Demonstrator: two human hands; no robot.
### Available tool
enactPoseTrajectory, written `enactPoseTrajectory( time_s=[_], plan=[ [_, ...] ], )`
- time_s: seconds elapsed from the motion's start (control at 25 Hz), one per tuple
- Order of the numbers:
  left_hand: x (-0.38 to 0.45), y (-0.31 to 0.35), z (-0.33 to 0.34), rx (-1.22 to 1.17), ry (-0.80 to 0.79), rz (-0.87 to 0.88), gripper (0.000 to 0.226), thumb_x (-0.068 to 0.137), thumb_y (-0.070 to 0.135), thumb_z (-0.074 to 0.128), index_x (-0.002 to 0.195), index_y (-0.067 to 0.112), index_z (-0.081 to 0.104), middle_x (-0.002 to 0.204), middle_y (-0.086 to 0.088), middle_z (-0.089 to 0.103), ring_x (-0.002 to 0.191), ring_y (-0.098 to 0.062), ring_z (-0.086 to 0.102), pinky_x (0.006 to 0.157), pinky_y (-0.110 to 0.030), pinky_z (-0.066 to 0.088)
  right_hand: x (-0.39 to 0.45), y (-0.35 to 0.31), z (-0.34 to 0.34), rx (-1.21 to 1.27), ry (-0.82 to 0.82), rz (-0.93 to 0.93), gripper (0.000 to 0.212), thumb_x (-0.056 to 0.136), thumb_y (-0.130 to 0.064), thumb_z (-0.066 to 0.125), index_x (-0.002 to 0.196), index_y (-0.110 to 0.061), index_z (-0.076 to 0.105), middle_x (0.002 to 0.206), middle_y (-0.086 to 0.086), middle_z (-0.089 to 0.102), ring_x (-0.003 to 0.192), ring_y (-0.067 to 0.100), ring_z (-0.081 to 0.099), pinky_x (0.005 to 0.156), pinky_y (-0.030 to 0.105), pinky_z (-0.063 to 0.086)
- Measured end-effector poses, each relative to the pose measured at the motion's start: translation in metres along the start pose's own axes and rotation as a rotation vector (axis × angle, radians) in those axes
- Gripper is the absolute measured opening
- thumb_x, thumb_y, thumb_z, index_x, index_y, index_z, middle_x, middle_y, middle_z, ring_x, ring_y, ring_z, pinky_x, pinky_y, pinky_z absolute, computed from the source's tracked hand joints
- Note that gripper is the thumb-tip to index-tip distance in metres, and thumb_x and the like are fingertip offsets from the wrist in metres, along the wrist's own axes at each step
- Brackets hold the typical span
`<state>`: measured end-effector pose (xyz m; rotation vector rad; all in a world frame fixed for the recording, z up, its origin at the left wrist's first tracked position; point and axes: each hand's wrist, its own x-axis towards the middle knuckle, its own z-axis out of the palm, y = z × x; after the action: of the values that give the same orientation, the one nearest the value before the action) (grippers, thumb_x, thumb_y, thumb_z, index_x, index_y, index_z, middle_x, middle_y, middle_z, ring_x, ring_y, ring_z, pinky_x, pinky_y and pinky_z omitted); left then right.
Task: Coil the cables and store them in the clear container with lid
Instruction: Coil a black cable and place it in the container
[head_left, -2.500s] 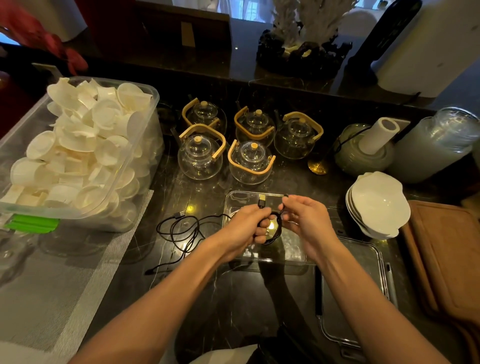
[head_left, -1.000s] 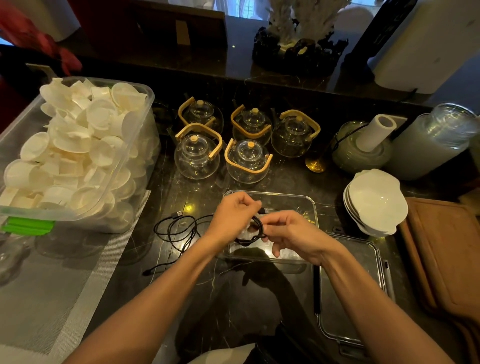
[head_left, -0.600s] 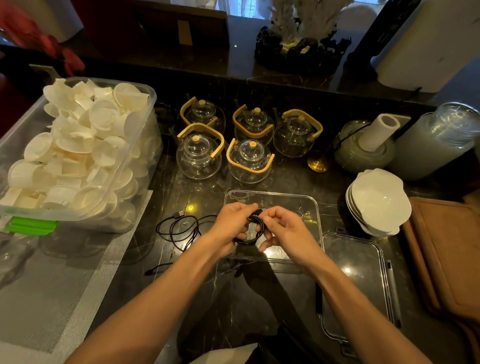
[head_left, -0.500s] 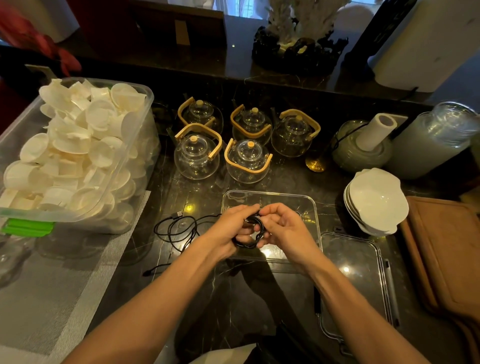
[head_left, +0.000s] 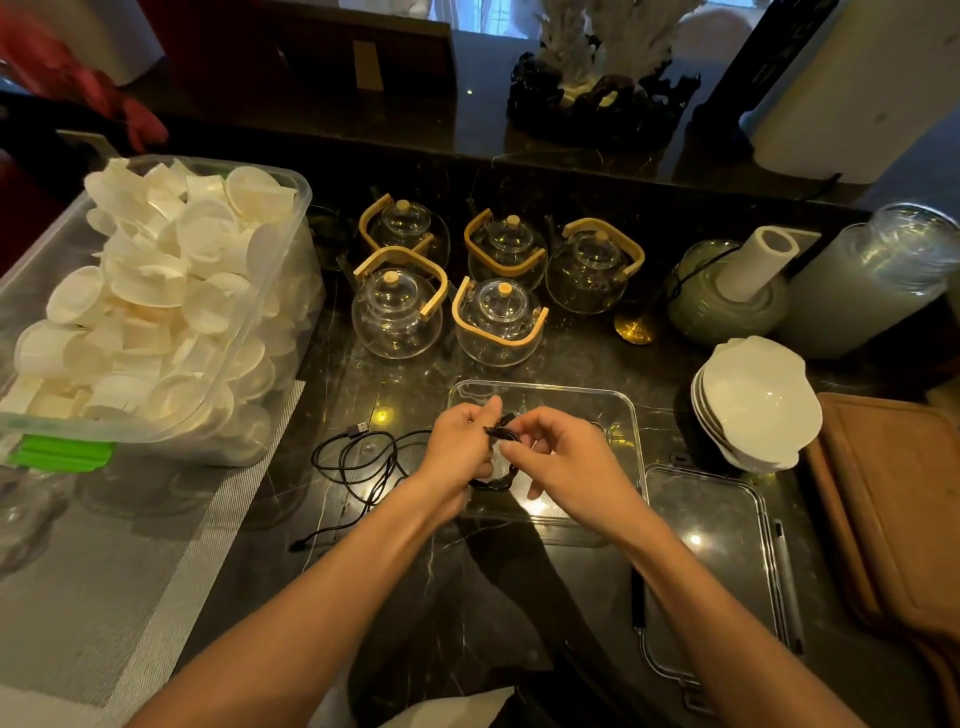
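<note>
A small black coiled cable (head_left: 497, 480) hangs between both hands above the clear container (head_left: 621, 410) on the dark counter. My left hand (head_left: 460, 449) grips the coil's left side. My right hand (head_left: 563, 457) pinches the coil's top end with thumb and fingers. A second black cable (head_left: 358, 462) with a USB plug lies loose and tangled on the counter left of the container. The container's clear lid (head_left: 711, 561) lies flat to the right of it.
A big plastic bin of white cups (head_left: 150, 312) stands at the left on a grey mat (head_left: 104, 597). Several glass teapots (head_left: 496, 322) stand behind the container. Stacked white bowls (head_left: 756, 402), a wooden board (head_left: 904, 499) and jars sit at the right.
The cable end that stuck up earlier has been wound into the coil. Both hands have closed in on the coil and shifted slightly, still over the container.
</note>
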<state>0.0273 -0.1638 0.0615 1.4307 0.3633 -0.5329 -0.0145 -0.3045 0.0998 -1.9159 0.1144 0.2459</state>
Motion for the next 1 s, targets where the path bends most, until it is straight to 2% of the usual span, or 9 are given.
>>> enactPoseTrajectory(
  time_s=[0.12,0.2,0.36,0.52,0.68,0.76,0.84,0.92,1.0],
  plan=[
    [0.0,0.005,-0.002,0.097,-0.123,0.053,0.033,0.103,0.036,0.055,0.094,0.007,0.069,0.061,0.002,0.052,0.049,-0.007,0.044,0.046,-0.022,0.038,0.008,0.011,-0.004,0.03,0.139,0.054,0.02,0.093,-0.014,0.073,0.106,-0.017,0.057,0.085,0.01,0.065,0.056,0.009,0.061,0.047,0.025,0.054],
    [0.005,0.008,-0.005,0.213,-0.172,0.081,0.032,0.103,0.035,0.056,0.089,0.01,0.072,0.059,0.005,0.054,0.052,-0.006,0.047,0.053,-0.021,0.042,0.013,0.019,-0.01,-0.041,0.112,0.093,0.028,0.095,-0.02,0.071,0.116,-0.022,0.053,0.089,0.009,0.066,0.059,0.01,0.064,0.048,0.025,0.056],
    [0.024,0.015,-0.002,0.251,-0.261,0.002,0.034,0.102,0.034,0.058,0.089,0.005,0.071,0.056,0.006,0.052,0.053,-0.007,0.045,0.055,-0.021,0.041,0.025,0.036,-0.022,-0.367,0.068,-0.02,0.02,0.097,-0.039,0.066,0.1,-0.022,0.075,0.087,-0.007,0.062,0.071,0.013,0.066,0.062,0.04,0.062],
    [0.042,0.02,0.012,0.28,-0.225,-0.035,0.035,0.104,0.026,0.055,0.104,-0.005,0.071,0.069,-0.003,0.064,0.057,-0.009,0.053,0.056,-0.02,0.047,0.042,0.053,-0.029,-0.026,0.05,0.155,0.024,0.097,-0.027,0.068,0.092,-0.004,0.069,0.071,0.006,0.063,0.054,0.011,0.063,0.058,0.041,0.064],
    [0.059,0.026,0.014,0.392,-0.118,0.033,0.021,0.102,0.02,0.055,0.097,0.01,0.073,0.088,-0.006,0.071,0.075,-0.013,0.063,0.073,-0.029,0.055,0.057,0.077,-0.033,0.16,0.153,0.327,0.033,0.099,-0.02,0.066,0.093,0.012,0.064,0.069,0.011,0.06,0.051,0.012,0.061,0.053,0.031,0.062],
    [0.065,0.026,0.01,0.469,-0.088,0.105,0.023,0.102,0.02,0.053,0.086,0.016,0.069,0.083,-0.006,0.067,0.076,-0.015,0.059,0.075,-0.036,0.053,0.066,0.091,-0.029,0.223,0.184,0.411,0.028,0.1,-0.019,0.065,0.088,0.007,0.065,0.067,0.011,0.059,0.051,0.015,0.061,0.052,0.027,0.06],
    [0.064,0.02,0.012,0.636,-0.1,0.196,0.022,0.102,0.017,0.049,0.087,0.015,0.066,0.08,-0.01,0.062,0.074,-0.019,0.055,0.07,-0.034,0.046,0.074,0.102,-0.023,0.19,0.206,0.458,0.026,0.101,-0.019,0.063,0.083,-0.001,0.064,0.066,0.01,0.059,0.052,0.015,0.061,0.056,0.032,0.062],
    [0.061,0.009,0.022,0.776,-0.136,0.194,0.023,0.102,0.01,0.045,0.097,0.013,0.068,0.097,-0.012,0.071,0.086,-0.021,0.063,0.076,-0.035,0.05,0.079,0.114,-0.016,0.116,0.228,0.482,0.024,0.101,-0.021,0.063,0.083,-0.005,0.064,0.067,0.007,0.061,0.054,0.014,0.062,0.065,0.041,0.065],
    [0.058,-0.004,0.031,0.924,-0.199,0.15,0.023,0.097,0.004,0.043,0.1,0.009,0.066,0.108,-0.017,0.072,0.097,-0.029,0.067,0.076,-0.039,0.052,0.082,0.121,-0.01,0.025,0.242,0.476,0.024,0.1,-0.023,0.064,0.083,-0.007,0.066,0.069,0.005,0.065,0.058,0.013,0.065,0.066,0.041,0.065]
  ],
)
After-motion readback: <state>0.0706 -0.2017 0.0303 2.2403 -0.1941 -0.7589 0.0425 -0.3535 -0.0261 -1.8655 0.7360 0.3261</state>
